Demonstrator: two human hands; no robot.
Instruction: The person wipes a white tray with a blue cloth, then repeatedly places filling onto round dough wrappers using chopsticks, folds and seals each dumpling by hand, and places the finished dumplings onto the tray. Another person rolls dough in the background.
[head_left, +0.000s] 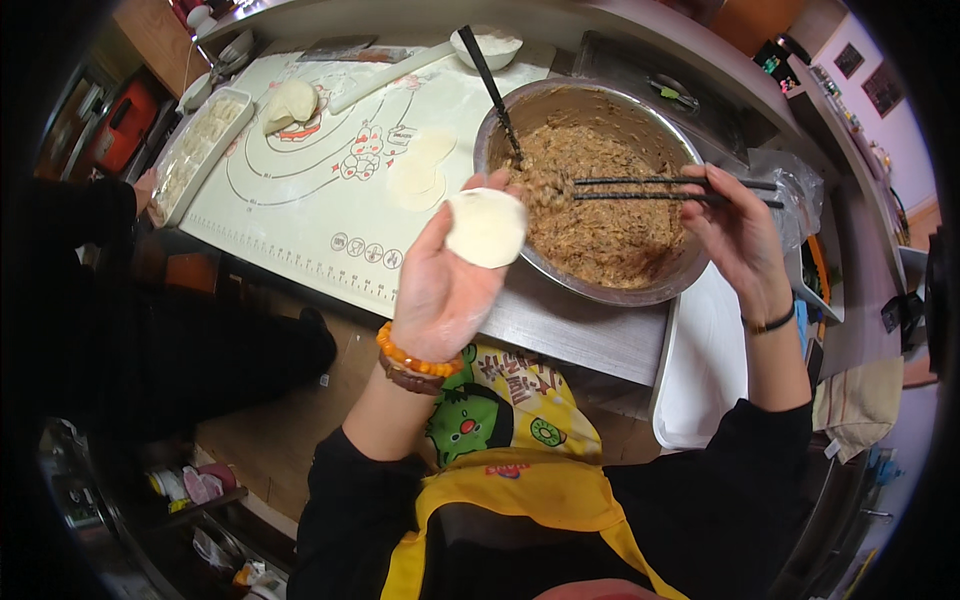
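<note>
A round white dough wrapper rests across the fingers of my left hand, palm up, beside the near left rim of a large steel bowl. Brown minced filling fills much of that bowl. My right hand grips a pair of black chopsticks from the right side. Their tips reach left over the filling, by a small clump near the wrapper. A black-handled utensil stands in the filling at the bowl's far left, its lower end hidden.
Several loose wrappers lie on the printed dough mat. Behind them are a dough lump, a rolling pin and a flour bowl. Another person's hand touches a covered tray. A white tray sits at right.
</note>
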